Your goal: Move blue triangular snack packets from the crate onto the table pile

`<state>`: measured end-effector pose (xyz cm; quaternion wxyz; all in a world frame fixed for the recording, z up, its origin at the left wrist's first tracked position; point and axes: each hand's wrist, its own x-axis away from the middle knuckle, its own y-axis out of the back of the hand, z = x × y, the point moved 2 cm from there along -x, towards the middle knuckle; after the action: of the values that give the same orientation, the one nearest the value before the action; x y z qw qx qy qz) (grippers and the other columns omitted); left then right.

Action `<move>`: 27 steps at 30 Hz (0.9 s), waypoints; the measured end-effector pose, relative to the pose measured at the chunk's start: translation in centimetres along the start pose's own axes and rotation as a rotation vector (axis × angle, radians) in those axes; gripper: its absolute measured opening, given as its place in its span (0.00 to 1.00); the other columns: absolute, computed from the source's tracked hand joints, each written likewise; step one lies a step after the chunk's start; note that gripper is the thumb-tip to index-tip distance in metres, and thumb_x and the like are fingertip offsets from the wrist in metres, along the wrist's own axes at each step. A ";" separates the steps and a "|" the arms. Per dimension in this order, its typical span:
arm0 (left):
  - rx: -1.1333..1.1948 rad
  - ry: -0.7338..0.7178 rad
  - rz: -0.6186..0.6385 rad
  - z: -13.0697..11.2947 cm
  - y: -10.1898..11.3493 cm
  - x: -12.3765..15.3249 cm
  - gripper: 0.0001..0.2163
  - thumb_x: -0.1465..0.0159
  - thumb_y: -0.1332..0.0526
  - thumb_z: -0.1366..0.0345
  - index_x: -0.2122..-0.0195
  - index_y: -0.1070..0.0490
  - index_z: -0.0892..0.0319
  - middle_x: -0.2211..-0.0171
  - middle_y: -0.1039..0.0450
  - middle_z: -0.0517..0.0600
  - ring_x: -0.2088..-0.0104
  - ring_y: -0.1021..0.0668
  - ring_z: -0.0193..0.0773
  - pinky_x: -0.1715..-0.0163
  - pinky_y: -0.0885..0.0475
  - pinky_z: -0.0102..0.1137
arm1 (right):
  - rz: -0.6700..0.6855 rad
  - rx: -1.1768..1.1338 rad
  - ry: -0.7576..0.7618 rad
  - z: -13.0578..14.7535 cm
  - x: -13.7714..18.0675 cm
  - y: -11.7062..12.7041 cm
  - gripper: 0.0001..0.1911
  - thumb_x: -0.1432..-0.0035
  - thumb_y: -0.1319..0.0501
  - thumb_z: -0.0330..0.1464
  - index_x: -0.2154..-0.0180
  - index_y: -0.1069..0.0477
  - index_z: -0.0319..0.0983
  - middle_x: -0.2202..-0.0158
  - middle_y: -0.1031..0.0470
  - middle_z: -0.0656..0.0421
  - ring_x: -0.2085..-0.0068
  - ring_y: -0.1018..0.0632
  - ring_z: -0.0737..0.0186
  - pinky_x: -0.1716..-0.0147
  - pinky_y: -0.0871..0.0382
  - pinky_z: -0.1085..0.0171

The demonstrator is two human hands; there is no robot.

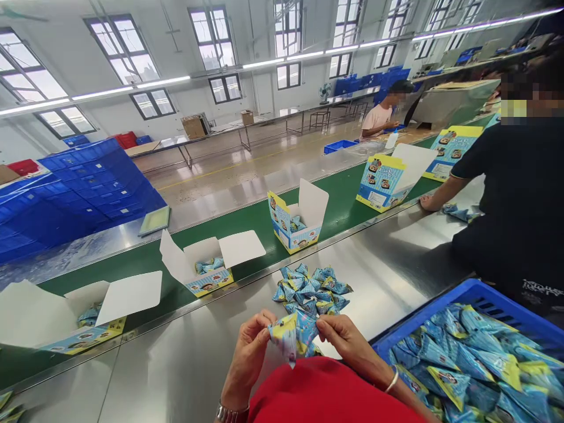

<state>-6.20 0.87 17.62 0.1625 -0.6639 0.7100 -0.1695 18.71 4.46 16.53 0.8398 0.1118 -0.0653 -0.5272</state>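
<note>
"Just this side of the pile of packets point(311, 288), what have you got between your hands?"

"What looks like two puffed, three-cornered packets, overlapping: a yellow-and-blue packet point(282, 333) on the left and a blue packet point(305, 329) on the right. My left hand point(247, 353) pinches the first by its outer edge, thumb against fingers, and my right hand point(346, 338) pinches the second at its upper outer corner. Whether they are joined in the middle or only touching, I cannot tell"

"Heavy, would you say?"

"I judge them light, so a fingertip pinch ought to be plenty. Their wrapping shines like thin film, and I expect it to crinkle and slide a little under dry skin"

"So where is the best hold?"

"At the edges and corners, I think, much as I have them. Those swollen sides look soft, and a hard squeeze there could crush the contents or split the film. What is inside I cannot see"

"And the rest?"

"To the right of the pile, the blue crate point(511, 312) holds more with the same glossy skin, lying every which way; a corner that sticks up makes the easiest handle. Beyond the pile, an open box point(304, 239) on the green belt point(341, 207) has some too, and its card walls would favour fingertips from above"
</note>
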 end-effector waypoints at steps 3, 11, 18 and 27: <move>0.030 0.109 -0.055 1.7 0.5 0.0 0.19 0.44 0.18 0.50 0.72 0.21 0.59 0.42 0.27 0.55 0.45 0.23 0.48 0.48 0.25 0.34 | 0.015 0.103 0.018 -0.8 -0.2 -1.0 0.40 0.29 0.55 0.67 0.75 0.33 0.42 0.77 0.33 0.61 0.72 0.32 0.62 0.66 0.41 0.61; 0.223 0.455 -0.097 8.0 3.1 1.5 0.21 0.48 0.15 0.53 0.63 0.18 0.59 0.66 0.20 0.48 0.67 0.23 0.36 0.60 0.26 0.32 | 0.308 -0.068 -0.165 -8.9 -1.3 -4.5 0.42 0.33 0.57 0.71 0.65 0.28 0.41 0.71 0.27 0.59 0.69 0.29 0.60 0.66 0.34 0.62; 0.131 0.387 -0.349 11.5 9.6 1.9 0.26 0.57 0.13 0.48 0.72 0.24 0.59 0.70 0.23 0.47 0.68 0.24 0.34 0.61 0.28 0.29 | 0.432 0.140 -0.299 -17.7 -0.1 -5.9 0.38 0.34 0.45 0.67 0.78 0.34 0.42 0.78 0.35 0.64 0.73 0.30 0.63 0.68 0.30 0.59; -0.116 0.697 -0.363 16.6 13.3 6.0 0.32 0.77 0.16 0.39 0.83 0.28 0.56 0.85 0.34 0.41 0.80 0.34 0.33 0.73 0.35 0.31 | 0.136 0.415 -0.344 -17.7 0.3 -5.2 0.14 0.32 0.37 0.32 0.49 0.21 0.35 0.50 0.16 0.46 0.49 0.17 0.46 0.45 0.25 0.51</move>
<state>-10.84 -4.68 -3.23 -0.1587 -0.6893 0.6023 -0.3700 18.32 4.09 -1.89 0.8089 0.1856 -0.3211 -0.4562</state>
